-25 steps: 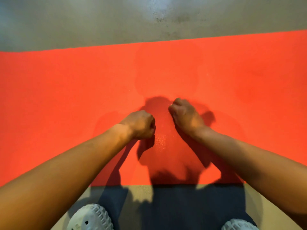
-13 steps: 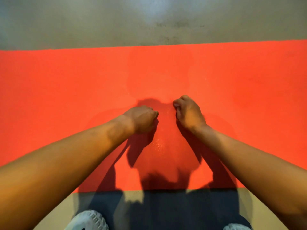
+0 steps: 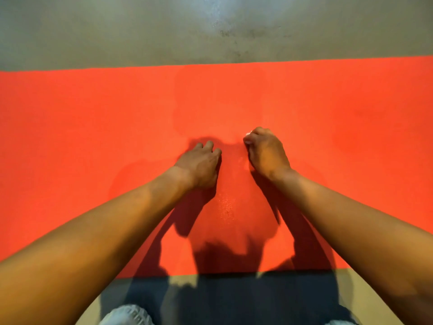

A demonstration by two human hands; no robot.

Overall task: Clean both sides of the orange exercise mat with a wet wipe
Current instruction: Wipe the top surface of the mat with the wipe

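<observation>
The orange exercise mat [image 3: 93,137] is lying flat across the grey floor [image 3: 117,31]. The left hand [image 3: 199,165], fisted a moment ago, is now resting with fingers loosely spread. The right hand [image 3: 267,153] is staying curled, pinching a white wet wipe [image 3: 248,134].

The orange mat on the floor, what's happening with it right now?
A person is bent over the orange mat, which lies flat on a grey floor. The right hand is closed around something small and white, probably the wet wipe, pressed to the mat. The left hand rests on the mat beside it, fingers loosely curled. A damp-looking patch glistens between the forearms.
</observation>
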